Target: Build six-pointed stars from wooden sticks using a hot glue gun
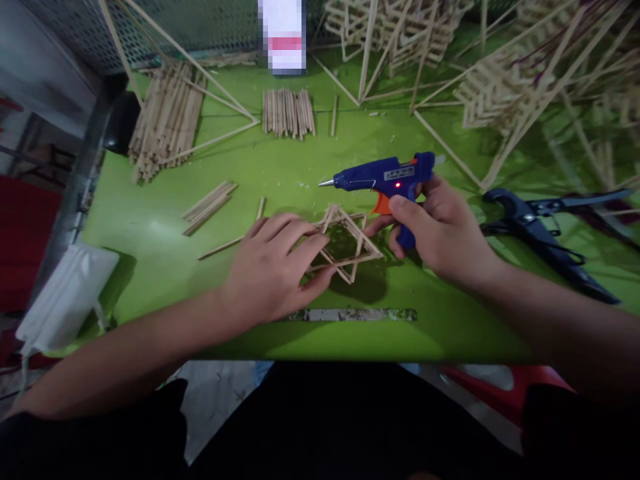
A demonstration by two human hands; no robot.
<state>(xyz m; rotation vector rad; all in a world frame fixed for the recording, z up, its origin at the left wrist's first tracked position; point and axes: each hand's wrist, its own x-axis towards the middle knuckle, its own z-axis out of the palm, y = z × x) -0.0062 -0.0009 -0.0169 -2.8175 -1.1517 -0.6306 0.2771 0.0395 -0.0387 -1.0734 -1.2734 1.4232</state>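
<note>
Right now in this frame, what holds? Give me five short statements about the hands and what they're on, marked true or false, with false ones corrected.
1. The right hand holds a blue glue gun. True.
2. The left hand grips the black hand tool. False: it is on the small stick star.
3. The nozzle points toward the picture's left. True.
4. The trigger is green. False: it is orange.
5. A red light shows on the gun. True.

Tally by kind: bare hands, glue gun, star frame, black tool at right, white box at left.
Bare hands (left hand, right hand): 2
Blue plastic glue gun: 1
Pale wooden-stick star frame: 1
Black plier-like hand tool: 1
White rectangular box: 1
Total: 6
</note>
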